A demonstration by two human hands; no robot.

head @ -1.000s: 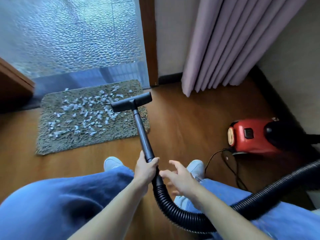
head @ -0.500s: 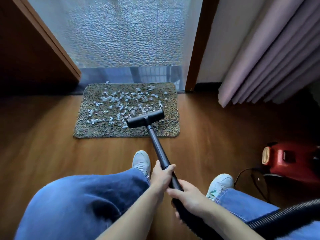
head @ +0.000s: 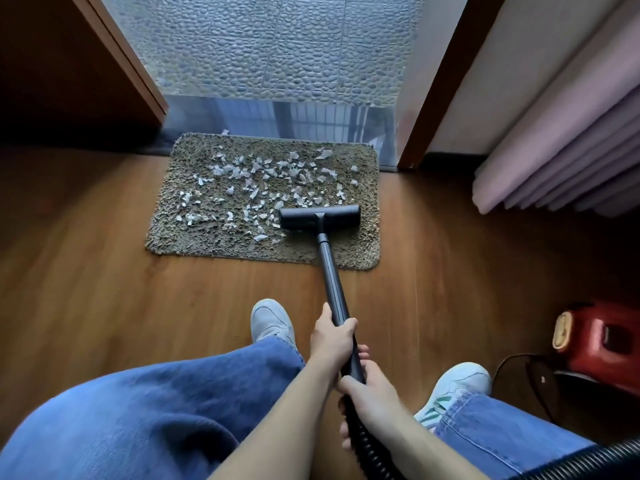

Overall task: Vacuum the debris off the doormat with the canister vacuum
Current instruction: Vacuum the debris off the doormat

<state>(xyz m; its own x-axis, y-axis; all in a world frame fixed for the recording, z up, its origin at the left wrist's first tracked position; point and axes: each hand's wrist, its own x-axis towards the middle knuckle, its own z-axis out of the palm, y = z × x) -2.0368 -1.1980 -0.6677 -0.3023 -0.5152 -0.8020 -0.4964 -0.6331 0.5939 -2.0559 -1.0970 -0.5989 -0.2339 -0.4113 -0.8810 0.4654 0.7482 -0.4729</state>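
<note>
Left hand [head: 332, 341] and right hand [head: 369, 393] both now grip the black vacuum wand [head: 334, 292], flat black nozzle [head: 320, 218] settled square on the near-right part of the shaggy olive doormat [head: 194, 237]; white scraps [head: 256, 174] mostly remain.

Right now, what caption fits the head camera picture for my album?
Left hand and right hand grip the wand, nozzle on the doormat beside white scraps.

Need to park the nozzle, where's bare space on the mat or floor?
Bare: wood floor left of the doormat and between it and the shoes; its near-right corner. Crowded: scraps across its middle, canister and cord at right.
</note>
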